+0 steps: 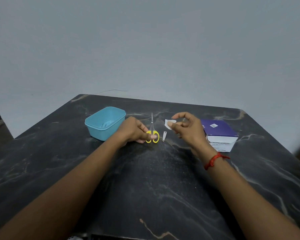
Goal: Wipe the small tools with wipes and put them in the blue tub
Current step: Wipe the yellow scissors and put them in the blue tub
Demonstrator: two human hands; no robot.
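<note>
Looking at the scissors [152,131] first: they lie flat on the dark marbled surface [145,179], yellow loops toward me, closed blades pointing away. My left hand [134,130] is closed on the loops, fingertips pinching them, though I cannot tell if the scissors have left the surface at all. I judge them light and stiff, the steel blades slick and sharp at the tip, so the plastic loops are the place to hold while the wipe runs along the blades from pivot to point.

Just beside the scissors, to the right and apart from them, lies a small metal nail clipper [164,136], untouched. It looks lighter again and slippery; I would pinch it across its flat sides.

My right hand [184,126] hangs above the surface with a small white wipe [170,123] nipped between thumb and a fingertip, the other fingers loosely curled. The wipe is soft and limp, so it needs folding round the blade, not pushing.

The blue tub [105,122] stands to the left of my left hand, open; something small and pale may lie in its bottom, too unclear to name. A purple-and-white box [218,134] sits at the right, near my right wrist.
</note>
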